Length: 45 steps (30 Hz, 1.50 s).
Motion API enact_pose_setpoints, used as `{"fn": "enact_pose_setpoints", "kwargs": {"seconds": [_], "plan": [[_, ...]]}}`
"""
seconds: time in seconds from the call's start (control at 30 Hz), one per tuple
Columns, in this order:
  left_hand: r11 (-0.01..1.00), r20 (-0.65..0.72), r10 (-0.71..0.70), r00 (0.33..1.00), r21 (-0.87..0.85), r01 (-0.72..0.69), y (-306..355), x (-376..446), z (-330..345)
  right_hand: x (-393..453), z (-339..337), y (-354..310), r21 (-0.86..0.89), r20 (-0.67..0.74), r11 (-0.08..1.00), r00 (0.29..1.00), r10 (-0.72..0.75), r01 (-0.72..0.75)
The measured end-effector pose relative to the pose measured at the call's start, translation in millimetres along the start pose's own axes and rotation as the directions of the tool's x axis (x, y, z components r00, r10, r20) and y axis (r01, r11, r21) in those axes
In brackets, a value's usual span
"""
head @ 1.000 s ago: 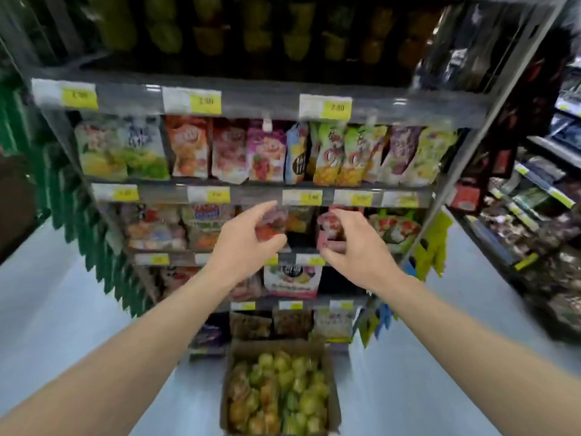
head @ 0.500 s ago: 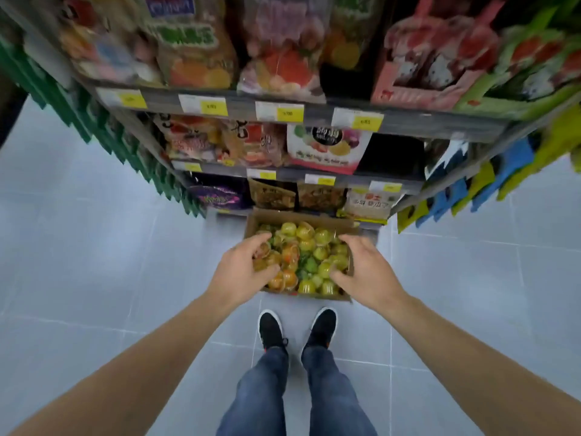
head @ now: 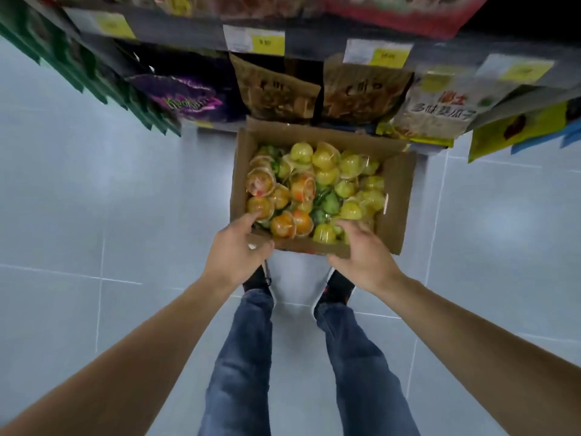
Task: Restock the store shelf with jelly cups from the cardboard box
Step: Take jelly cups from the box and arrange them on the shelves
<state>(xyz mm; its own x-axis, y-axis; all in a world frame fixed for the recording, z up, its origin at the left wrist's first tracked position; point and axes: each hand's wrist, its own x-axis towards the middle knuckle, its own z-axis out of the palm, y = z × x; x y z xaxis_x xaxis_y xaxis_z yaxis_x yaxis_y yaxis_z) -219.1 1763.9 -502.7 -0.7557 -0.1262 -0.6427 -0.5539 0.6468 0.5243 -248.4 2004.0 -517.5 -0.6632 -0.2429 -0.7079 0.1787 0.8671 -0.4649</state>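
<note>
2 bare hands reach down over the near edge of the cardboard box [head: 394, 196], which sits on the pale tiled floor [head: 94, 215] in front of the lowest shelf. The left hand [head: 234, 251] hangs above the box's near-left corner with its index finger stretched forward, its tip touching or just short of an orange jelly cup [head: 259, 206] at the left side of the pile; the other fingers are loosely curled and the thumb lies across them, and they grip nothing that can be seen. The right hand [head: 361, 256] spreads over the near-right part of the box, fingers relaxed and slightly bent, their tips down among the yellow cups; whether they actually press on a cup cannot be told, and no cup is closed in them.

All of the jelly cups [head: 314, 184] lie heaped inside the open box, orange ones toward the left and near side, yellow and green ones across the middle and right, most tipped at odd angles.

Behind the box stands the store shelf [head: 314, 42] with yellow price tags [head: 267, 42] along its front edge. Under that edge sit a purple snack bag [head: 188, 99] at the left, 2 brown bags [head: 273, 89] in the middle and a whitish bag [head: 440, 105] with printed characters at the right. Green packets [head: 78, 64] hang in a row on the far left, yellow and blue ones at the far right.

Below the hands are the person's 2 legs in blue jeans [head: 242, 357] and dark shoes [head: 334, 287], toes just short of the box.
</note>
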Motion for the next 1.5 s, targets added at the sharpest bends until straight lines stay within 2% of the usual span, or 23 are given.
{"fn": "enact_pose_setpoints", "kwargs": {"seconds": [0.23,0.37,0.6,0.77,0.83,0.93,0.97,1.03,1.1,1.2,1.27,1.4,1.5], "plan": [[1.000,0.084,0.000,0.996,-0.013,0.001,-78.3,81.4,58.3,102.8,96.2,37.4,0.000,0.077,0.997,0.994,0.077,-0.077],[1.000,0.103,0.008,0.995,-0.015,-0.007,-113.8,123.1,81.1,155.0,138.0,49.1,-0.023,0.083,0.998,0.995,0.056,-0.054],[0.998,0.090,0.044,0.995,0.030,-0.047,-143.7,176.7,102.6,238.7,179.9,56.5,-0.022,0.011,1.000,1.000,0.009,-0.008],[0.999,0.074,0.042,0.996,-0.011,-0.041,-154.1,193.9,113.0,256.4,197.3,57.2,-0.061,-0.130,0.998,0.991,-0.028,0.020],[0.999,0.072,0.035,0.997,-0.023,-0.034,-155.3,194.3,116.5,256.5,201.5,57.5,-0.050,-0.144,0.999,0.990,0.009,-0.016],[0.998,0.072,0.030,0.997,-0.052,-0.026,-154.8,190.9,118.4,255.4,198.5,57.2,0.089,-0.081,0.983,0.983,0.165,-0.158],[0.997,0.074,0.026,0.997,-0.072,-0.021,-154.0,188.9,117.5,252.6,198.0,58.5,0.118,-0.081,0.981,0.983,0.167,-0.157],[0.993,0.082,0.017,0.997,-0.119,-0.007,-152.1,186.2,114.1,240.8,196.0,60.4,0.161,-0.131,0.985,0.988,0.077,-0.056],[0.984,0.112,-0.007,0.994,-0.177,0.027,-148.9,184.3,110.1,224.4,189.5,62.9,0.219,-0.239,0.970,0.970,-0.047,0.102],[0.947,0.225,-0.035,0.974,-0.305,0.104,-136.9,180.7,104.1,202.8,165.3,63.9,0.175,-0.394,0.932,0.890,-0.230,0.318],[0.908,0.317,0.005,0.948,-0.399,0.128,-125.0,177.2,100.3,190.6,146.8,63.2,0.110,-0.441,0.896,0.829,-0.343,0.430],[0.871,0.453,0.145,0.880,-0.481,0.104,-103.9,173.7,93.5,170.9,125.1,59.3,-0.024,-0.469,0.826,0.723,-0.507,0.564],[0.874,0.511,0.144,0.848,-0.467,0.133,-100.4,178.6,94.7,165.4,118.2,58.6,-0.070,-0.484,0.785,0.667,-0.566,0.616]]}}
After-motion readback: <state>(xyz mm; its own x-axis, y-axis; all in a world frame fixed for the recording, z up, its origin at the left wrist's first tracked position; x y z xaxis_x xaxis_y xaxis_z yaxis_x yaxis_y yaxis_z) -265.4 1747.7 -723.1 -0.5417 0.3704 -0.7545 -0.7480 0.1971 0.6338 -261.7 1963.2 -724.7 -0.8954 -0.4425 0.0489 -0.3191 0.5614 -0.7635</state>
